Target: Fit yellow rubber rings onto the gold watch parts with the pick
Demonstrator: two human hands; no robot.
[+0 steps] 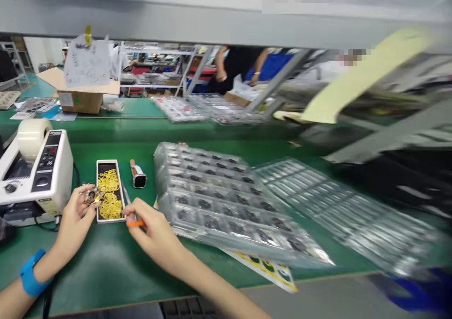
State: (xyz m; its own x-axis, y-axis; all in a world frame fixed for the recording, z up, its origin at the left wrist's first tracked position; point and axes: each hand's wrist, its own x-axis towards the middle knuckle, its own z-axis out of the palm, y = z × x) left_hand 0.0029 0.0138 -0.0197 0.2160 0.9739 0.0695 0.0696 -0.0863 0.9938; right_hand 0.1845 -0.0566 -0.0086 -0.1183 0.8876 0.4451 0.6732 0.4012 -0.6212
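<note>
My left hand (76, 211), with a blue band at the wrist, is closed around a small round metal part (92, 195) like a watch case, at the left edge of a narrow white box (98, 215). Thin yellow rings (111, 206) lie heaped inside this box. On its right side, my right hand (146, 220) is closed on a slim silver tool (125, 193), perhaps tweezers; an orange piece (136, 223) shows at the fingers. Just beyond the box lies a smartwatch (139, 179) with a light strap.
A white tape dispenser (52, 168) stands at left. Stacked clear plastic trays (219, 192) with dark round parts fill the middle, beside further clear trays (339, 206). A printed sheet (261, 265) sticks out underneath. Overhead runs a grey shelf beam (176, 18). Another person (240, 67) stands beyond.
</note>
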